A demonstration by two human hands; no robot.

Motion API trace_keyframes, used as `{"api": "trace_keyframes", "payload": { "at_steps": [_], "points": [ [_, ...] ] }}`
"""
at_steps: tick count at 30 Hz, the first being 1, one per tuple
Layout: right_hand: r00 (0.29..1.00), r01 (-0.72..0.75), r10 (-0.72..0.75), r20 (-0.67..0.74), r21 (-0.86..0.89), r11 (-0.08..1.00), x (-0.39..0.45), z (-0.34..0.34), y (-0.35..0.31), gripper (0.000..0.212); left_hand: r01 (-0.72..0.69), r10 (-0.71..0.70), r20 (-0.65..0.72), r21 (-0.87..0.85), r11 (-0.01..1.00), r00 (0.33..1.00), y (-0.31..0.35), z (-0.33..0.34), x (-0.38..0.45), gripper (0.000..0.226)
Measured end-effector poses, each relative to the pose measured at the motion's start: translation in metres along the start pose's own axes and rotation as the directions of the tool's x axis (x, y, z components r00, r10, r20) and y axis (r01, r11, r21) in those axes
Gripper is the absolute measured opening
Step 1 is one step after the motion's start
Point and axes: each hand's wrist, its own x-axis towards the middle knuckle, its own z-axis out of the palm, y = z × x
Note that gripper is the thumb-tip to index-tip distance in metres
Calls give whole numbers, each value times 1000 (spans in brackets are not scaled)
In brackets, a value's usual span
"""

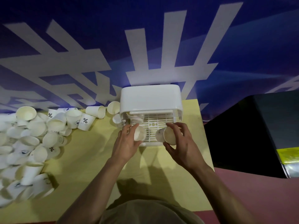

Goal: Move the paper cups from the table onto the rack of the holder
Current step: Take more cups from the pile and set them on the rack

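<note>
Holding steady at the centre of the frame, one paper cup (139, 133) is held in the left hand (127, 143), fingers curled round it, while a second cup (168, 135) is pinched on its side by the right hand (181, 143). Both are kept over the white slatted rack (152, 125) of the holder (150, 98). More cups (32, 139) are heaped at the left of the yellow bench (90, 156).

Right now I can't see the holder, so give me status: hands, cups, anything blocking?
Left hand grips a paper cup at the rack front. Right hand grips another cup, tilted. Rack slats ahead look open.
</note>
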Motion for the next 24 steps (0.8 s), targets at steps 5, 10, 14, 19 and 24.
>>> {"api": "trace_keyframes", "payload": {
  "at_steps": [5, 10, 14, 19, 24],
  "points": [
    [972, 210, -203, 115, -48, 977, 26, 27, -41, 63, -14, 7, -74, -89, 996, 997, -19, -16, -26, 59],
    [939, 286, -244, 241, -155, 946, 42, 62, -59, 65, 80, -94, -88, -152, 985, 992, -52, -34, -48, 56],
    [936, 263, -197, 293, -205, 943, 52, 83, -63, 66, 138, -157, -101, -177, 975, 982, -79, -46, -63, 56],
    [931, 215, -109, 350, -281, 935, 62, 101, -60, 69, 188, -209, -92, -202, 961, 973, -96, -51, -64, 58],
    [900, 194, -32, 434, -335, 922, 66, 111, -48, 82, 213, -236, -78, -226, 951, 969, -98, -50, -49, 58]
  ]
}}
